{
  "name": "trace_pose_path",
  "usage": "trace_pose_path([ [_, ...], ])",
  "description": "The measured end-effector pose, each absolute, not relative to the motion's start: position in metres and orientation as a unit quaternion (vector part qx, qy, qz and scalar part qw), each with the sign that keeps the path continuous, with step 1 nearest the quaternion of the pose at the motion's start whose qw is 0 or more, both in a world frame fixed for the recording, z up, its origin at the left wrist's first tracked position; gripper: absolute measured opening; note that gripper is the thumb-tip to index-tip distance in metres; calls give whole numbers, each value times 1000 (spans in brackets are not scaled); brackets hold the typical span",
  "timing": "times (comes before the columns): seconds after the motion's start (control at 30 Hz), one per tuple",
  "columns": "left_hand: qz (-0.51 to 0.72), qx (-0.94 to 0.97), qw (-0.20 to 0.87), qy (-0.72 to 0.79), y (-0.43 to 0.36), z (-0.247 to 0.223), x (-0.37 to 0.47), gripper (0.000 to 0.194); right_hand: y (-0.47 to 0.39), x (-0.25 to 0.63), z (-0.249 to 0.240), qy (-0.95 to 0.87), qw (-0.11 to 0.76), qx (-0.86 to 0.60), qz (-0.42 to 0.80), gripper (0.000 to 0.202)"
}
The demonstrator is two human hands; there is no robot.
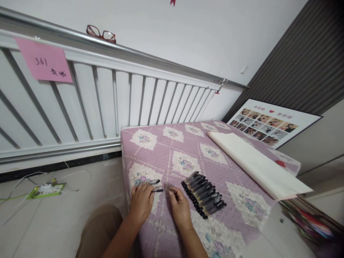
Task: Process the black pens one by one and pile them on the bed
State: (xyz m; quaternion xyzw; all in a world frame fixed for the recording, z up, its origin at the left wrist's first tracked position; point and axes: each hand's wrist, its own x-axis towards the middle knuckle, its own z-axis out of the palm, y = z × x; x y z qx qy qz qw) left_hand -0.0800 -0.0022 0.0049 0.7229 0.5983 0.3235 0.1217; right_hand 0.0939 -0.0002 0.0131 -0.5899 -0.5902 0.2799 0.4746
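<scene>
My left hand (142,201) is closed around a dark pen (159,190), whose end sticks out to the right of the fingers. Facing it, my right hand (180,207) has thumb and fingertips pinched near the pen's tip; what they hold is too small to make out. Just beyond the left hand, another dark pen piece (155,181) lies on the flowered purple cover (163,224). To the right of my right hand is a row of several black-capped pens (203,193), laid side by side with clear barrels.
A rolled cream sheet (252,161) lies across the bed's right side. Behind stands a white radiator (137,98) with glasses (100,34) on its pipe and a pink note (44,61). A photo board (303,114) leans at right. A green power strip (49,190) sits on the floor.
</scene>
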Motion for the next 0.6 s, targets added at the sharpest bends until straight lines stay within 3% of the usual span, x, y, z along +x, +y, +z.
trace_pose_path([
  [0.6, 336, 721, 157, 585, -4, 8, -81, 20, -2, 95, 19, -639, 448, -546, 307, 23],
])
